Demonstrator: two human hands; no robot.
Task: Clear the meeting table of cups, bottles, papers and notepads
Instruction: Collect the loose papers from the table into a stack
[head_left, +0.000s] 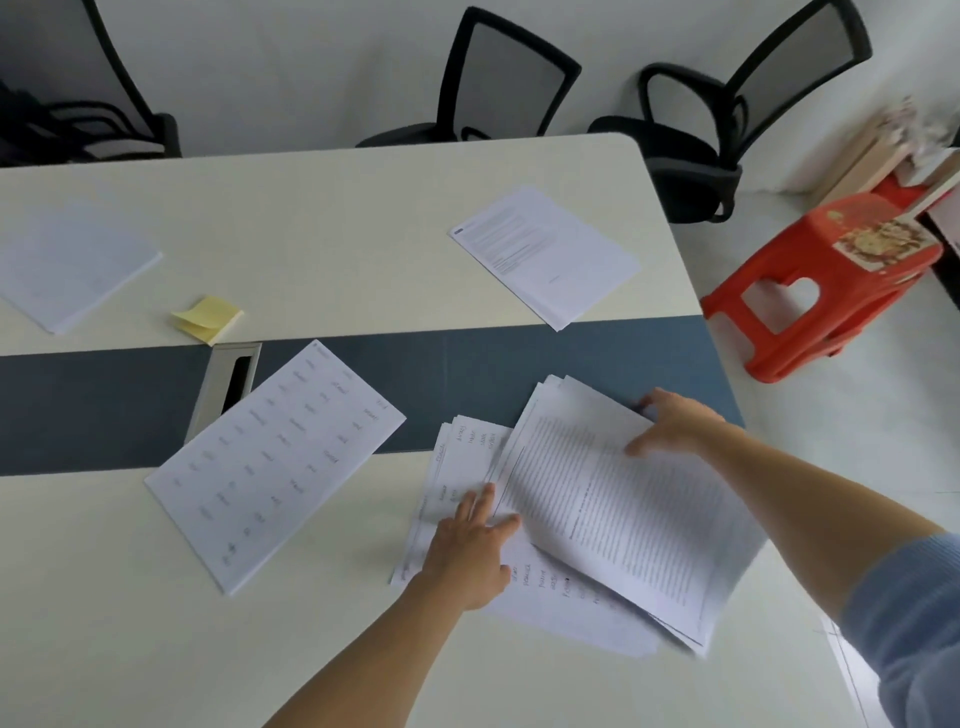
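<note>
Gripping the stack (623, 519) by its far edge with my right hand (670, 423), I press my left hand (470, 556), spread flat, on the sheets (460, 457) beneath, on the tabletop (104, 623).

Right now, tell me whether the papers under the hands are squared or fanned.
Fanned out: the printed stack in the right hand lies askew over handwritten sheets under the left hand, edges offset.

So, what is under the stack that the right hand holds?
Under the stack lie handwritten sheets, on the table; the left hand presses on them. Their right part is covered, so their number cannot be told.
</note>
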